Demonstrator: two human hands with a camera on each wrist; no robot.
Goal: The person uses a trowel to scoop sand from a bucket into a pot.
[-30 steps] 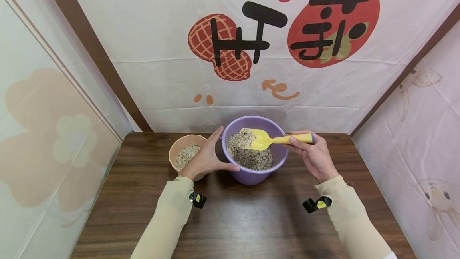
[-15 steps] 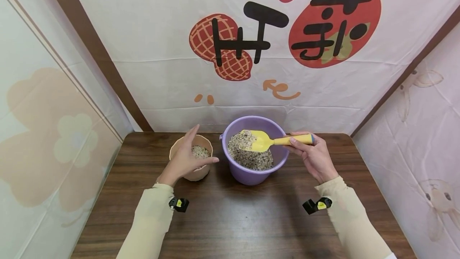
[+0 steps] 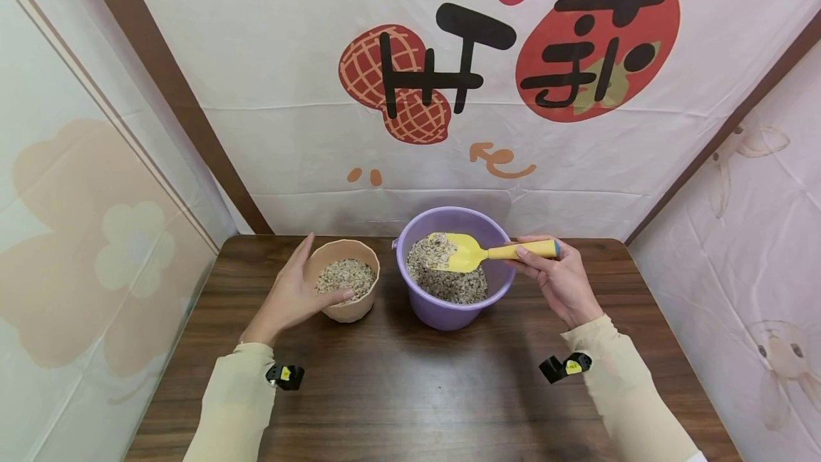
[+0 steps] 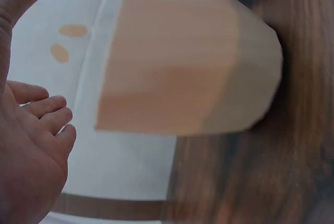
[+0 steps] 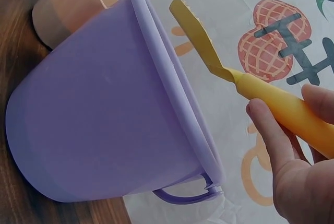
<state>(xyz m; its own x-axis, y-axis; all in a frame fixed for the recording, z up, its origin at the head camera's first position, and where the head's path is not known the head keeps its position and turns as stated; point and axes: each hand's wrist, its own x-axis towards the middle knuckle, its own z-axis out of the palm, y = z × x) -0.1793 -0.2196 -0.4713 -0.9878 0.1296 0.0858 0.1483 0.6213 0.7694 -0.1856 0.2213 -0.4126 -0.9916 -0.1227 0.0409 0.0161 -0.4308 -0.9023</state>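
Observation:
My right hand [image 3: 566,282] grips the handle of a yellow scoop [image 3: 467,255] above a purple bucket [image 3: 442,314]. Greyish grain-like bits lie on the scoop's blade, and more of them fill part of the bucket. In the right wrist view, fingers and thumb wrap the handle, and the blade stands just over the rim. My left hand [image 3: 287,299] is beside a peach-coloured pot [image 3: 349,311], its thumb over the near rim in the head view. Similar bits [image 3: 346,276] lie inside the pot. The left wrist view shows loose fingers apart from the pot's wall.
Both containers stand upright near the back edge of a brown wooden table [image 3: 410,398], the pot left of the bucket with a small gap. A printed white cloth [image 3: 288,127] hangs right behind the table. The bucket's handle [image 5: 188,198] hangs at its side.
My left hand has let go of the bucket's rim and moved left, across the pot to its left side. The right hand and the loaded scoop have hardly moved.

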